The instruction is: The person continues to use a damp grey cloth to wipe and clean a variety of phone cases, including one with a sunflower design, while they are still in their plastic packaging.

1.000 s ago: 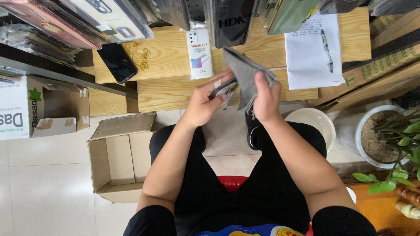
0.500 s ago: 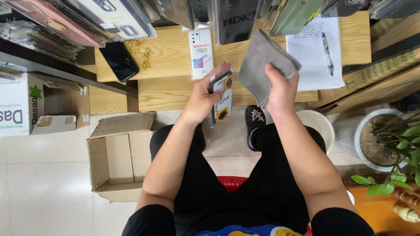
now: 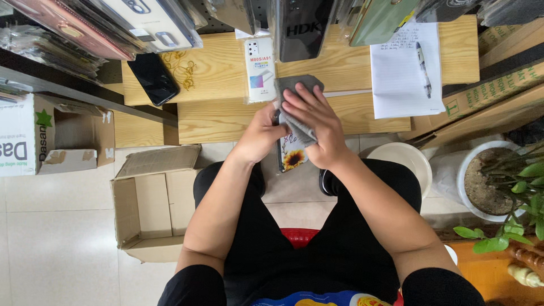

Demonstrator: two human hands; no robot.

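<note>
My left hand (image 3: 262, 136) grips the left edge of a phone case with a sunflower print (image 3: 292, 156), held upright in front of the wooden desk (image 3: 215, 73). My right hand (image 3: 315, 127) lies flat over a grey cloth (image 3: 294, 107) and presses it onto the upper part of the case. Only the case's lower end with the flower shows below the cloth. I sit on a red stool (image 3: 297, 235), legs in black trousers.
On the desk lie a black phone (image 3: 153, 78), a packaged clear case (image 3: 259, 69) and a notepad with a pen (image 3: 405, 68). An open cardboard box (image 3: 150, 204) stands on the floor at left. A white bowl (image 3: 401, 160) and potted plant (image 3: 498, 187) stand at right.
The right hand has brought the grey cloth down from beside the case onto its face. The left hand has kept hold of the case and shifted slightly.
</note>
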